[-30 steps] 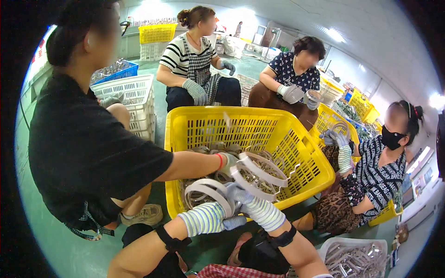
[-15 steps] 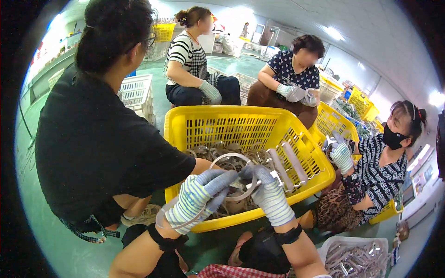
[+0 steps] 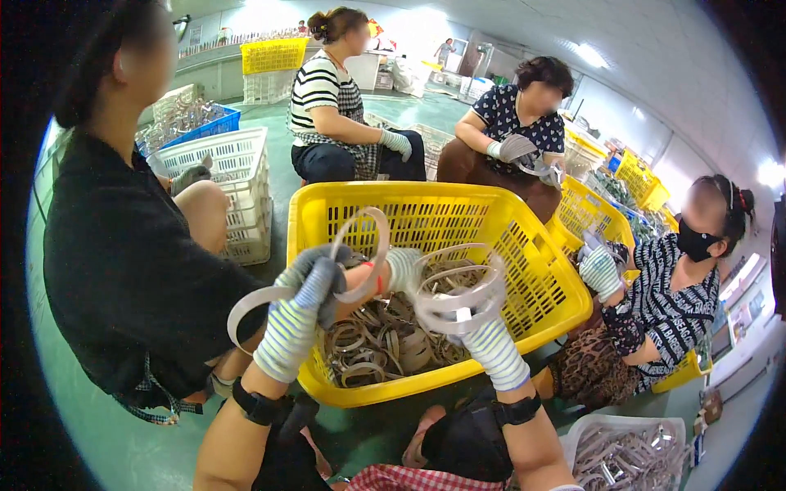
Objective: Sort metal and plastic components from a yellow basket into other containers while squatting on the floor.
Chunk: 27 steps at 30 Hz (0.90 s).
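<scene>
Above the left rim of the yellow slotted plastic crate (image 3: 426, 195), the striped-gloved left hand (image 3: 303, 301) is clamping its fingers on a pale curved flat band (image 3: 382, 243); over the crate's near right side, the striped-gloved right hand (image 3: 491, 340) is touching pale looped bands (image 3: 456, 305), finger closure not determinable.

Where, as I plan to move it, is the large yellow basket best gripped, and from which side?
Probably grip the yellow basket by its left and right rim, from outside: it stands open side up with a broad rim, and bands lie inside. The left looks less free: a co-worker's gloved hand reaches in from there.
</scene>
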Available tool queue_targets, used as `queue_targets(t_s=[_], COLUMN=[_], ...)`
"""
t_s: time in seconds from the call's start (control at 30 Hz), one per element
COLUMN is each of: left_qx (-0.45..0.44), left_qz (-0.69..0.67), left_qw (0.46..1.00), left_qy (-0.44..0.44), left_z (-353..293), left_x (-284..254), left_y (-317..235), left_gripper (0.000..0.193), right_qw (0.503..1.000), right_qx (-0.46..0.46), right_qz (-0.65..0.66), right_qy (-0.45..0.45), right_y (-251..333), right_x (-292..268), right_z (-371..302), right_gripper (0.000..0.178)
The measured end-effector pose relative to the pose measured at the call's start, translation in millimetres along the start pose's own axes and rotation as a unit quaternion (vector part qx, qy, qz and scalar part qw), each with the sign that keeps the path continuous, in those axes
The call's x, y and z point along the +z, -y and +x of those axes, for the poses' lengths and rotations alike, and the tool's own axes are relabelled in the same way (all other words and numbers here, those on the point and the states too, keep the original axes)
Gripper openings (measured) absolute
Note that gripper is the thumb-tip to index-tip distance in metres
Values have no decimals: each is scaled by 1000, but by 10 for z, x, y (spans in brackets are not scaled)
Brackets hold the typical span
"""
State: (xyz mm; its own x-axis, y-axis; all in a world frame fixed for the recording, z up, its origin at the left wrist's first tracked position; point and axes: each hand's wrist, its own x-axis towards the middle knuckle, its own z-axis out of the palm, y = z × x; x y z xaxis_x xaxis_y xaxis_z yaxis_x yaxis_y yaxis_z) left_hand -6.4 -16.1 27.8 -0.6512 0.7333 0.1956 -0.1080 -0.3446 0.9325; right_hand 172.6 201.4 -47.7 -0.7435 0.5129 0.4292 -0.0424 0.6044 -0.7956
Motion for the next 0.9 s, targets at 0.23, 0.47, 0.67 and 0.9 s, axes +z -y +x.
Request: queue_targets(t_s=[0.23, 0.47, 0.67, 0.9], left_qx=[30, 63, 82, 77], left_qz=[61, 126, 154, 153], left_qw=[997, 990, 982, 981], left_qy=[-22, 30, 66, 92], left_z=[22, -13, -9, -12], left_x=[-123, 22, -2, 4], left_y=[73, 109, 128, 128], left_gripper=[31, 30, 25, 24], right_qw=[969, 987, 991, 994], right_qx=[84, 90, 83, 74], right_qz=[186, 7, 2, 23], right_qy=[142, 130, 105, 78], right_y=[528, 516, 508, 533], right_x=[32, 33, 24, -3], right_z=[-80, -44, -42, -37], right_gripper=[49, 39, 35, 32])
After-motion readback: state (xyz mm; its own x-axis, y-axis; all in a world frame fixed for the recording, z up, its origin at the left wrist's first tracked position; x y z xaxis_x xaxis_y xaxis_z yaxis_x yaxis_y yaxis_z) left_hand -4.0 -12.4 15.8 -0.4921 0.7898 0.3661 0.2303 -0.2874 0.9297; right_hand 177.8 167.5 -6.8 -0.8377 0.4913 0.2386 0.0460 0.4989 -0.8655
